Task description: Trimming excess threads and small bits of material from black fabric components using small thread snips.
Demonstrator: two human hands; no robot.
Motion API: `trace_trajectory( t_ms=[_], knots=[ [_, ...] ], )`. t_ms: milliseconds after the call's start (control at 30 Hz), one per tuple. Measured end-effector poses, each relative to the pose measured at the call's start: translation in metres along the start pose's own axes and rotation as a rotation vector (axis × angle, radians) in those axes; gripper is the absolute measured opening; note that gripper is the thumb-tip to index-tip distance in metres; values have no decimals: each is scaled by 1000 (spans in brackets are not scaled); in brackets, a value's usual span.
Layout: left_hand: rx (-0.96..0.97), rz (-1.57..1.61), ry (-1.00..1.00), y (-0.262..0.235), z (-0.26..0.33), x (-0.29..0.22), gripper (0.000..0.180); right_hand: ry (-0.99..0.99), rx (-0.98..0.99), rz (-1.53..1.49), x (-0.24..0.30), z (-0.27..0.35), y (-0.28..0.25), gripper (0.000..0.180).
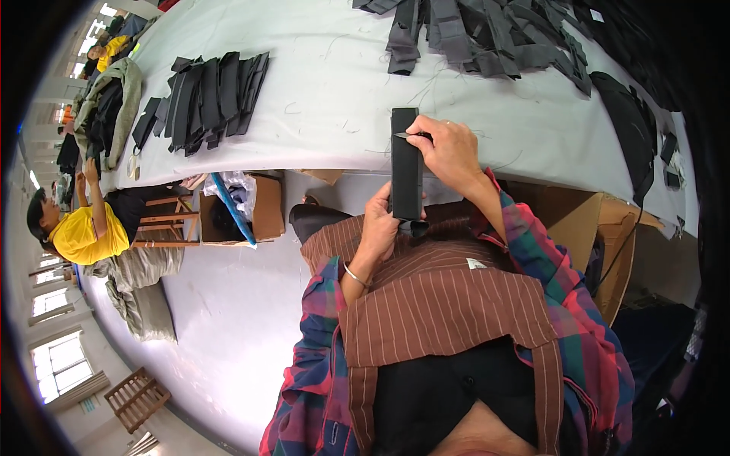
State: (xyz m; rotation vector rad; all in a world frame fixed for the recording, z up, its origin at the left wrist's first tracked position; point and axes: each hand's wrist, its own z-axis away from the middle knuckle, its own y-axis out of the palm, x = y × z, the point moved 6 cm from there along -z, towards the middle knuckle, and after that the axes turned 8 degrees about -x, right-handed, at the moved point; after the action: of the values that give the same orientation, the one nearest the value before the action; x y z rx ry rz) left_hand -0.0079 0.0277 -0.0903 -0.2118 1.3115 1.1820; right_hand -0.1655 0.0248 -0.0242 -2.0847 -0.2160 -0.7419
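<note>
A black fabric strip (pixel 405 169) lies lengthwise over the table's near edge, its lower end hanging toward my lap. My left hand (pixel 378 223) grips that lower end from the left side, fingers partly hidden behind the cloth. Above the strip's upper half, my right hand (pixel 449 152) is closed in a pinch on a small dark tool with a pointed metal tip (pixel 402 134). The tip lies over the strip; whether it touches the cloth I cannot tell. Loose threads are scattered on the white tabletop (pixel 319 121) nearby.
Dark strips lie in a row (pixel 213 99) at the left and in a loose heap (pixel 487 38) at the far right. Cardboard boxes (pixel 268 209) stand below the table edge. A person in yellow (pixel 91 232) works at the left, near a wooden stool (pixel 163 220).
</note>
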Motion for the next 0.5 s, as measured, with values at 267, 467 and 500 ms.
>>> trace_trajectory(
  t_ms=[267, 467, 500],
  knots=[
    [-176, 52, 48, -10, -7, -17, 17, 111, 287, -627, 9, 5, -13, 36],
    [-118, -89, 111, 5, -11, -46, 23, -163, 216, -471, 44, 19, -16, 36],
    [-121, -89, 107, 6, -7, -50, 23, -159, 219, -473, 44, 19, -17, 36]
  ],
)
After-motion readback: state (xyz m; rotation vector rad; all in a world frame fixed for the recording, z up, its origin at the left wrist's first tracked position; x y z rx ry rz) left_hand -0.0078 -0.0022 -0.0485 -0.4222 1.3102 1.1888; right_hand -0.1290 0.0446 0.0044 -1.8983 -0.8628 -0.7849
